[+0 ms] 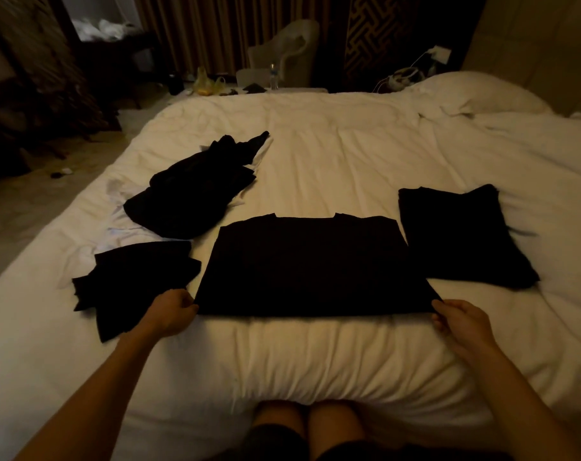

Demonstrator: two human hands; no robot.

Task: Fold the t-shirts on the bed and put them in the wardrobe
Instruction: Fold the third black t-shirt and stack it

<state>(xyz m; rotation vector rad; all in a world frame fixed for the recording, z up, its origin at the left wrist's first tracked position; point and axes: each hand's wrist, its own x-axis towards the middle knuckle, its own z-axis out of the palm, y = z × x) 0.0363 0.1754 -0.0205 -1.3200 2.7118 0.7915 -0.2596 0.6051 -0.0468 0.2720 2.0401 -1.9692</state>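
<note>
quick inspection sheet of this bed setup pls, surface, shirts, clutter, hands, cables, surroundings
surface: bed, rumpled white duvet
job's things: spread t-shirt flat in the middle; folded t-shirt to its right; roughly folded dark garment to its left; crumpled dark pile beyond that, with white cloth under it
clutter: water bottle and yellow bag beyond the bed
grippers: left hand pinches the spread t-shirt's near left corner; right hand pinches its near right corner
cables: white cable up to a wall socket, near the pillow
surroundings: chair, curtains; no wardrobe seen
</note>
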